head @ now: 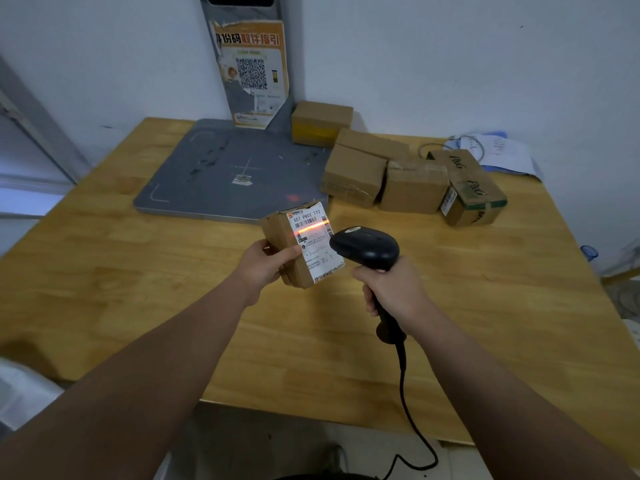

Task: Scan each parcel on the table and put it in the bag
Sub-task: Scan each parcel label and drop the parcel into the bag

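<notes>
Our left hand (263, 266) grips the cardboard parcel (313, 249) label-up so we catch its barcode (306, 223) with the handheld scanner (365, 247), fisted in our right hand (394, 292) at its 3 o'clock.

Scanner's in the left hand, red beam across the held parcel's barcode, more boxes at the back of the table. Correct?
No: the head view shows the scanner in the right hand; the left hand holds the parcel. Beam on the barcode and boxes at the back of the table are right.
</notes>
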`<state>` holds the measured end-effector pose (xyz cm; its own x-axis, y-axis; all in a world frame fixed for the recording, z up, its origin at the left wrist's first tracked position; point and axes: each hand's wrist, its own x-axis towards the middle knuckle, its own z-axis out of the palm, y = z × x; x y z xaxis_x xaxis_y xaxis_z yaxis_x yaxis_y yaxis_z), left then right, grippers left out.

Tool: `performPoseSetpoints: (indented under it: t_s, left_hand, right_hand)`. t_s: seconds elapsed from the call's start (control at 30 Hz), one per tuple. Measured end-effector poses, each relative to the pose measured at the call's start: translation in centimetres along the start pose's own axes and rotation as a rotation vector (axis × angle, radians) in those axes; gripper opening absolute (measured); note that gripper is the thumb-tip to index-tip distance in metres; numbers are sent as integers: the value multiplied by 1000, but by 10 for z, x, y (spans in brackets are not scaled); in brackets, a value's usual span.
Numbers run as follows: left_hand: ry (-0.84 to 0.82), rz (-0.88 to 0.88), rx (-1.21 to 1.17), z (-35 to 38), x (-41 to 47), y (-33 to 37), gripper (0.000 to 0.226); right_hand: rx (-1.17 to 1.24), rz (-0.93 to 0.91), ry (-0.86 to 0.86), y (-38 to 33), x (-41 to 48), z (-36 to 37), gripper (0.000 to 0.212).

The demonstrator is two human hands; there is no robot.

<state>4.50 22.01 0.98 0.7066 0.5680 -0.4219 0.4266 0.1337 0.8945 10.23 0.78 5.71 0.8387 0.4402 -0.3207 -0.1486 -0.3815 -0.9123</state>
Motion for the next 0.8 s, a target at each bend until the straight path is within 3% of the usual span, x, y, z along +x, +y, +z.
performPoseSetpoints:
  t_s: [0.8]
  left_hand:
    - [105,100,69,10,9,1,78]
  right_hand:
    - [-95,62,-45,-38,10,-23,10]
